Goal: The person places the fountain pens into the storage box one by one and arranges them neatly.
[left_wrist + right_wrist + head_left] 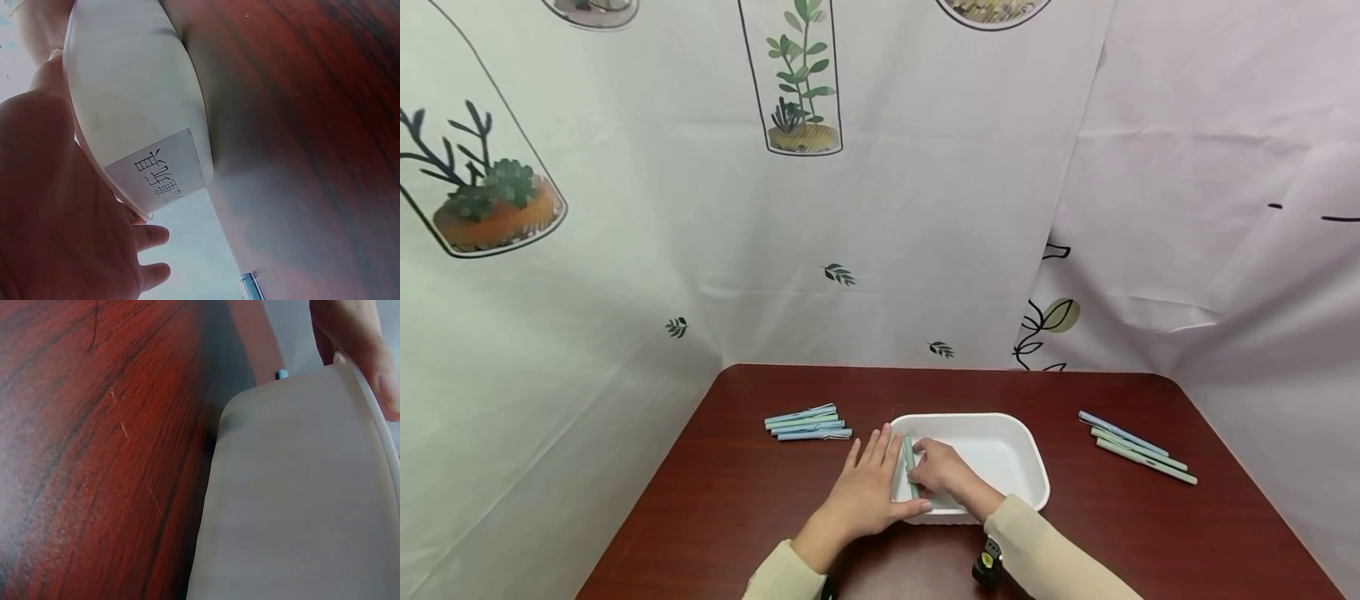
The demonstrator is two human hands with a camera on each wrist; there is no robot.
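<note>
A white rectangular tray sits near the table's front. My left hand rests over its left rim, fingers straight and spread, thumb across the front left corner. Inside, along the left wall, lies a light green pen. The fingers of my right hand pinch that pen from the right. In the left wrist view, my left palm is beside the tray's wall, which bears a printed label. The right wrist view shows mostly the tray's outer wall; my right hand's grip is hidden there.
On the dark red wooden table, several blue and green pens lie bunched left of the tray. Further pens, a blue one and green ones, lie to its right. A patterned white cloth hangs behind the table.
</note>
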